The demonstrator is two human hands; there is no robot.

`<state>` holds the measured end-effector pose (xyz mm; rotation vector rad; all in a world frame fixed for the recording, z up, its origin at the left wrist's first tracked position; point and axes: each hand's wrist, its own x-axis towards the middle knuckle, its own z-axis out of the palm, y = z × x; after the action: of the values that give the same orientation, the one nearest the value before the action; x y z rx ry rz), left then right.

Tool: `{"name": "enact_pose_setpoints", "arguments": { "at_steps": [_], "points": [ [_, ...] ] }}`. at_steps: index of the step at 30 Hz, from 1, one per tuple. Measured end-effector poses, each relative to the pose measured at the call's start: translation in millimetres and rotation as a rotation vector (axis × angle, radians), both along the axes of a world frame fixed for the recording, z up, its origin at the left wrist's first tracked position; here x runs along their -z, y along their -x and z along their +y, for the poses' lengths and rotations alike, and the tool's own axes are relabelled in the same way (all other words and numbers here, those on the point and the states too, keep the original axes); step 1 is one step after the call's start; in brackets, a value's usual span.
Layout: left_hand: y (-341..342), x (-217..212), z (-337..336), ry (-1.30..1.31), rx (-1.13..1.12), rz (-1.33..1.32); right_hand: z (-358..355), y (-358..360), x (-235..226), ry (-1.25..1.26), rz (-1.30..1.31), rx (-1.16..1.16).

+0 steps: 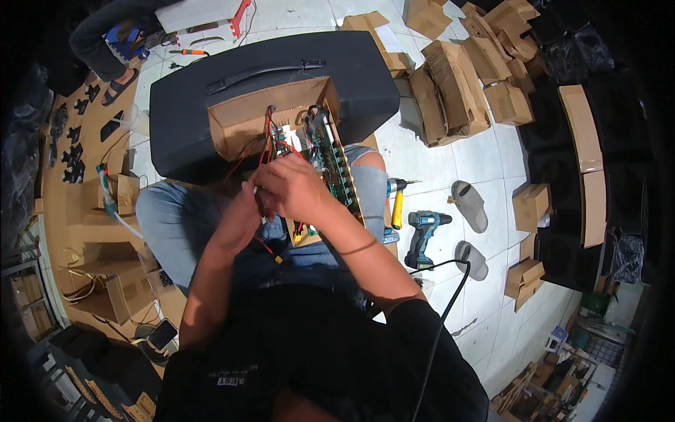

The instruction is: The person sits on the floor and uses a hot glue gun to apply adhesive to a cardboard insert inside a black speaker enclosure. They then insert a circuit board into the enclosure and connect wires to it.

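My left hand point(238, 219) and my right hand point(297, 188) meet over my lap, fingers closed in a pinch. Thin red wires point(268, 133) run from the opening of a black speaker cabinet point(183, 98) into their grip; the exact spot pinched is hidden behind my fingers. Beside my right hand, a long green circuit board point(330, 165) in a wooden-edged chassis lies tilted between the cabinet and my legs. Below my hands hangs a red wire ending in a small yellow connector point(279, 260). The cabinet has a strap handle point(264, 74) on top.
On the tiled floor to my right lie a cordless drill point(424, 235), a yellow-handled tool point(398, 211) and grey slippers point(470, 206). Cardboard boxes point(450, 98) stand far right. Leftward are an open carton point(112, 285) and small black parts point(72, 165). Another person's leg point(98, 49) shows far left.
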<state>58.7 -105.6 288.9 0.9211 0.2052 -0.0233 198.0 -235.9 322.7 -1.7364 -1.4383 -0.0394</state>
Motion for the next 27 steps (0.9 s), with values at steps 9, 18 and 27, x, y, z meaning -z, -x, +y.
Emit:
{"name": "enact_pose_setpoints", "arguments": {
  "at_steps": [9, 18, 27],
  "points": [
    [-3, 10, 4, -0.115, -0.312, 0.087, -3, -12, -2, -0.193, 0.721, 0.139],
    [11, 32, 16, -0.215, -0.406, 0.18, -12, -38, -14, -0.203, 1.173, 0.142],
    [-5, 23, 13, -0.111, -0.402, 0.073, 14, 26, -3, 0.099, 0.525, 0.211]
  ]
}}
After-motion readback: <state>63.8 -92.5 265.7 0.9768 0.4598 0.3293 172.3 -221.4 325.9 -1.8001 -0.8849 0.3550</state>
